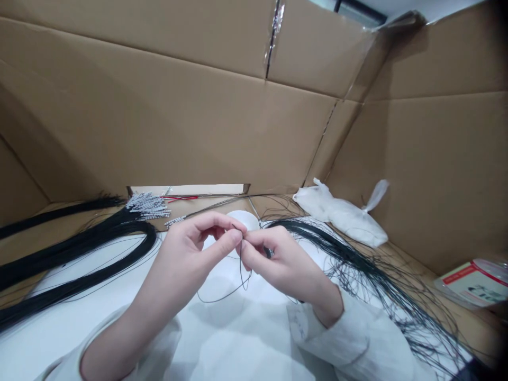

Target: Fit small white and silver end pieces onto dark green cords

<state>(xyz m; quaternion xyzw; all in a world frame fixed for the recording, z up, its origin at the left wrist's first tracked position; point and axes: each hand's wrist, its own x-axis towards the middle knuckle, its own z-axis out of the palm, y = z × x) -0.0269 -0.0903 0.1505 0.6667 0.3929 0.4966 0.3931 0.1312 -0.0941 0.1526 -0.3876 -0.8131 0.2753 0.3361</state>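
Both hands meet in the middle of the view, fingertips touching. My left hand (198, 243) pinches a thin black cord (241, 262) between thumb and forefinger. My right hand (278, 259) is closed on the same cord right beside it. A loop of the cord hangs below the fingertips and curves left over the white surface. What lies exactly between the fingertips is hidden. Behind the hands stands a white bowl (244, 217), partly covered by them.
Thick bundles of black cord (71, 246) with grey-white tips (146, 205) lie at left. Another loose cord bundle (357, 259) spreads at right. A white plastic bag (345, 214) and a red-and-white labelled package (474, 283) sit by the cardboard wall (159, 106), which surrounds the white work surface (107, 296).
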